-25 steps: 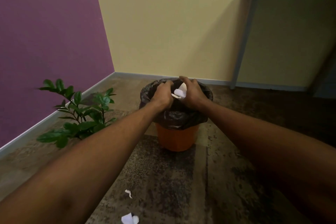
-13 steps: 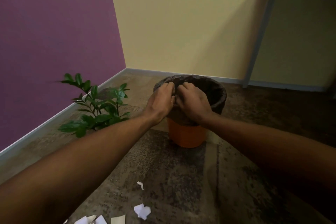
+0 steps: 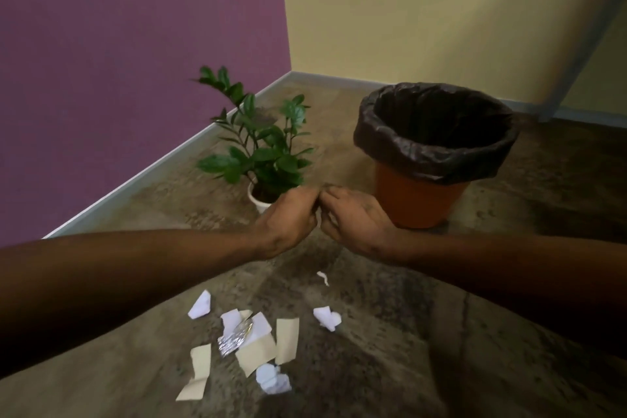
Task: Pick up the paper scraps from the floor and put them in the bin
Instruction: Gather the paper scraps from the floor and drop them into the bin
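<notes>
Between the potted plant (image 3: pixel 261 142) and the orange bin (image 3: pixel 420 200), left hand (image 3: pixel 288 217) and right hand (image 3: pixel 353 217) meet fingertip to fingertip; whether either grip holds anything, I cannot tell. Paper scraps (image 3: pixel 252 339) lie on the floor (image 3: pixel 390 366) below (foil among them); best to gather several per stoop.

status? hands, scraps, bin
Left hand and right hand together, short of bin; grip unclear. Paper scraps on floor. Potted plant left of bin, not blocking.
</notes>
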The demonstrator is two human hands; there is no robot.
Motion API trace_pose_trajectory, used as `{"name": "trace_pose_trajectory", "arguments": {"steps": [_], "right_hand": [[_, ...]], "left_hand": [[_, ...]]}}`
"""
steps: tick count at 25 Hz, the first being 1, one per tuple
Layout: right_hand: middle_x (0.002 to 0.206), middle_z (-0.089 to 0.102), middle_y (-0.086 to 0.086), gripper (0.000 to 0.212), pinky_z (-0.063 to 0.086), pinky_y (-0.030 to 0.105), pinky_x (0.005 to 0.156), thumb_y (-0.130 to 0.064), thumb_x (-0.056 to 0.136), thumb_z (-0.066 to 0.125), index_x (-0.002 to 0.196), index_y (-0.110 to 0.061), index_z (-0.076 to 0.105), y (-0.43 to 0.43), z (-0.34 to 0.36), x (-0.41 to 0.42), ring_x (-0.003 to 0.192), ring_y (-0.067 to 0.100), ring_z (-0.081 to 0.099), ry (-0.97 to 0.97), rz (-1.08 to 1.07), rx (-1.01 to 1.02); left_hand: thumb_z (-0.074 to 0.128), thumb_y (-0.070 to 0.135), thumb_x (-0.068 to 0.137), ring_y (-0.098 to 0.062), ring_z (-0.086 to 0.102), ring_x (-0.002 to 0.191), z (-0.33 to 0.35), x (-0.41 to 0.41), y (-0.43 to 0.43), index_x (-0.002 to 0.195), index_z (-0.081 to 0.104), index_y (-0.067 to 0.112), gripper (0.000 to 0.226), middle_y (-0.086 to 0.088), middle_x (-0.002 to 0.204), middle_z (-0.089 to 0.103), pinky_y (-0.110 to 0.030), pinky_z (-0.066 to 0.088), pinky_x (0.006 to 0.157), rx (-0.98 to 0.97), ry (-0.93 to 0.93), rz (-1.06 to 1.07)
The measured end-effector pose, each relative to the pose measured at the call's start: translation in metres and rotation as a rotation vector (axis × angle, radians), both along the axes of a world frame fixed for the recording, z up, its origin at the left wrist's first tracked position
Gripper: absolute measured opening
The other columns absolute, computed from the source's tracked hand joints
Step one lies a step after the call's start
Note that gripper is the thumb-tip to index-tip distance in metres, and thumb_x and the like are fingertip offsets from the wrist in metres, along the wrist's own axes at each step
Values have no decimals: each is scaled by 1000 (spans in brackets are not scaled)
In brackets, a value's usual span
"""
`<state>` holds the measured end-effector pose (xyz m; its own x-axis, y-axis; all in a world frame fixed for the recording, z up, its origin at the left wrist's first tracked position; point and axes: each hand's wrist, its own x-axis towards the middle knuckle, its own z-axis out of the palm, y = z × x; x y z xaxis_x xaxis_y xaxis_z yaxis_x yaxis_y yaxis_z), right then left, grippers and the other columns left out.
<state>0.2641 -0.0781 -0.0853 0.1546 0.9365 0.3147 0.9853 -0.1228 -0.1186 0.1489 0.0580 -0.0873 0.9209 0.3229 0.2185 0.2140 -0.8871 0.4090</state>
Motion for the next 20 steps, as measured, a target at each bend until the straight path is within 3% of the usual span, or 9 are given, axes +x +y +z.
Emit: {"name": "trace_pose_trajectory", "arguments": {"steps": [3,6,9,11,14,16,18,20], "right_hand": [[103,58,4,21,49,37,68,-40,93,53,101,-21,48,-1,-31,-34,87,27,63,112,94,-311],[124,53,9,62,53,41,81,-66,89,56,128,-18,46,-3,-59,-64,102,31,62,144,120,-600],[148,40,13,112,43,49,107,-91,68,53,150,-19,29,-6,-85,-95,129,38,50,55,110,-725],[155,32,14,131,35,55,114,-101,57,47,157,-21,17,-8,-101,-114,138,41,38,6,24,-732],[163,13,13,147,39,63,108,-102,47,53,160,-25,-1,-7,-121,-130,146,44,22,120,-147,-821],[163,12,11,144,43,61,103,-93,52,65,160,-28,-4,-3,-133,-141,143,45,25,185,-193,-831],[157,18,10,143,46,60,98,-82,50,79,159,-28,1,0,-146,-154,137,43,31,190,-187,-786],[148,27,14,145,47,58,96,-74,45,85,156,-22,7,1,-157,-161,128,43,37,170,-108,-762]], "left_hand": [[64,23,84,-30,61,95,-31,-58,15,97,51,19,19,-4,98,57,-31,43,71,74,352,8],[78,46,74,-34,54,119,-53,-111,31,128,49,14,69,-13,129,53,-42,51,95,92,744,65],[83,66,51,-37,38,133,-72,-151,39,151,25,23,123,-8,145,36,-47,48,105,138,995,60],[80,74,46,-37,32,137,-89,-171,38,156,12,25,138,-7,153,26,-48,44,108,204,1052,34],[78,80,45,-41,18,147,-114,-190,28,158,-6,29,150,-9,165,8,-54,35,116,124,1054,39],[77,82,43,-43,28,143,-124,-192,14,156,-14,35,152,-11,162,9,-54,40,111,78,1020,86],[76,80,44,-37,40,135,-131,-189,-1,154,-10,34,147,-11,154,21,-50,45,103,121,948,130],[79,71,55,-34,41,138,-136,-183,-12,157,-4,27,139,-12,154,23,-46,42,103,150,884,141]]}}
